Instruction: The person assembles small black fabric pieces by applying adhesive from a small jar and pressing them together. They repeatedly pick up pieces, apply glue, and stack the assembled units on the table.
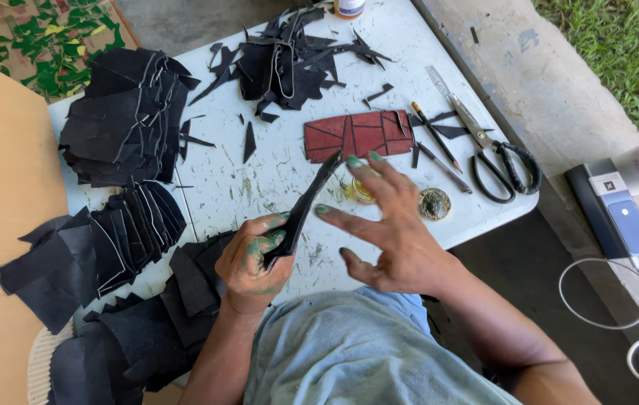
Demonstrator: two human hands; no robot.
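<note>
The left hand (253, 259), smeared green, is closed around the lower end of a black strip (306, 206), which slants up and right over the white table (274, 172). The right hand (387, 232) is spread wide, fingers splayed, holding nothing; its green fingertips (353, 160) lie just beside the strip's upper end, above a small glue jar (360, 191). A red piece (358, 135) lies just beyond, scissors (496, 154) further right.
</note>
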